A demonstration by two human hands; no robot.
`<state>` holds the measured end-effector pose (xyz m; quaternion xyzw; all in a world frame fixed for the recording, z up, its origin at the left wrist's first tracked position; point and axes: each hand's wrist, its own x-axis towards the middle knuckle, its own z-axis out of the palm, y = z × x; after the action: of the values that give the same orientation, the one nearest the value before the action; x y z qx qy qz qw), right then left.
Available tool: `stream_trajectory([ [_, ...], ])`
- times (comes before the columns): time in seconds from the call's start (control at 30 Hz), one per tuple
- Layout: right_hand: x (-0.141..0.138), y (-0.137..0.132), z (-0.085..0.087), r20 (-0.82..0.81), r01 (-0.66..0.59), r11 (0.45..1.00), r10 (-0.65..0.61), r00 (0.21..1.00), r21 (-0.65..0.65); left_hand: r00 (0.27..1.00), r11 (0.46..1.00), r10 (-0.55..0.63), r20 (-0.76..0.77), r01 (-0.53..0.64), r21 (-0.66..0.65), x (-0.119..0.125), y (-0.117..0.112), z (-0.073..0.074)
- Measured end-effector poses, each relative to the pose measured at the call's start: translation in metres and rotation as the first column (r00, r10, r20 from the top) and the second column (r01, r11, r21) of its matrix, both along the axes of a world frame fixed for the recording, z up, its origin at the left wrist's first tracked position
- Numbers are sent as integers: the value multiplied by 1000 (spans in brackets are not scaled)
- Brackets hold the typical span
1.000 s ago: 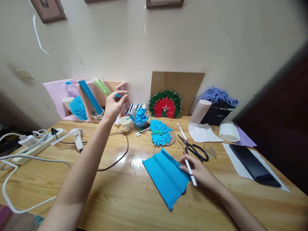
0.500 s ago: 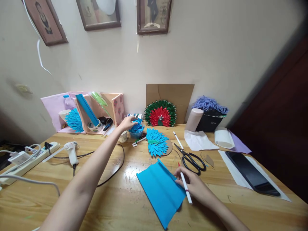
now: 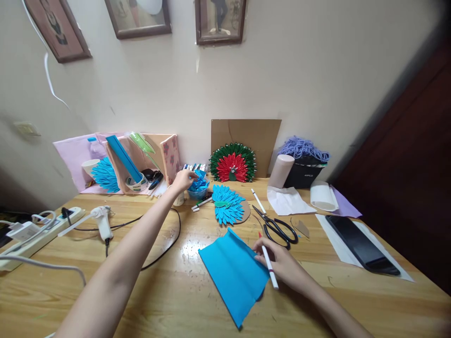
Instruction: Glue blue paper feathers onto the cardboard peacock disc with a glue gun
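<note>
My left hand (image 3: 183, 180) reaches across the table to a small clear bowl (image 3: 198, 193) heaped with blue paper pieces (image 3: 200, 181). Its fingers are pinched at the edge of the heap; what is between them is hidden. My right hand (image 3: 273, 256) is closed around a white felt-tip pen (image 3: 270, 268) with a red tip. That hand rests by the right edge of a creased blue paper sheet (image 3: 232, 274) lying on the table. Behind the sheet lies a blue paper-feather peacock (image 3: 227, 204) with a green body, on a cardboard round (image 3: 245, 211).
Black-handled scissors (image 3: 278, 229), a white pen (image 3: 259, 201) and a phone (image 3: 362, 244) lie to the right. A red and green peacock (image 3: 232, 163) leans on cardboard (image 3: 260, 134). On the left are a glue gun (image 3: 103, 223), its cable and a power strip (image 3: 38, 241).
My left hand has drawn back slightly to the left at the bowl; the blue bit that showed at its fingertips is no longer distinct. My right hand stays with the pen. The view has shifted slightly.
</note>
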<state>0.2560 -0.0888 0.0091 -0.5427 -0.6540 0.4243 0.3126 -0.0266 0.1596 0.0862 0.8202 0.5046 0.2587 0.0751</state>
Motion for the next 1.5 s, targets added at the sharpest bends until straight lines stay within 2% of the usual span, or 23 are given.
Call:
stream_trajectory([
  [0.4, 1, -1, 0, 2, 8, 1000, -8, 1000, -3, 998, 998, -38, 40, 36, 42, 4, 2, -9],
  [0.63, -1, 0, 0, 12, 8, 1000, -8, 1000, -5, 996, 997, 33, 81, -39, 70, 5, -5, -4],
  [0.87, 0, 1, -4, -1, 10, 1000, -10, 1000, -3, 991, 996, 32, 131, -43, 75, 3, -6, -7],
  [1.07, 0, 2, -5, -3, 16, 1000, -16, 1000, -5, 982, 993, 97, 159, -106, 50, 2, -6, -7],
  [1.23, 2, 3, -5, 8, 7, 1000, -7, 1000, -2, 984, 997, 76, 161, -80, 20, 3, -7, -8],
  [1.5, 10, 4, -7, 135, 53, 994, -66, 989, 95, 975, 983, 154, 157, -167, 72, 2, -10, -6],
])
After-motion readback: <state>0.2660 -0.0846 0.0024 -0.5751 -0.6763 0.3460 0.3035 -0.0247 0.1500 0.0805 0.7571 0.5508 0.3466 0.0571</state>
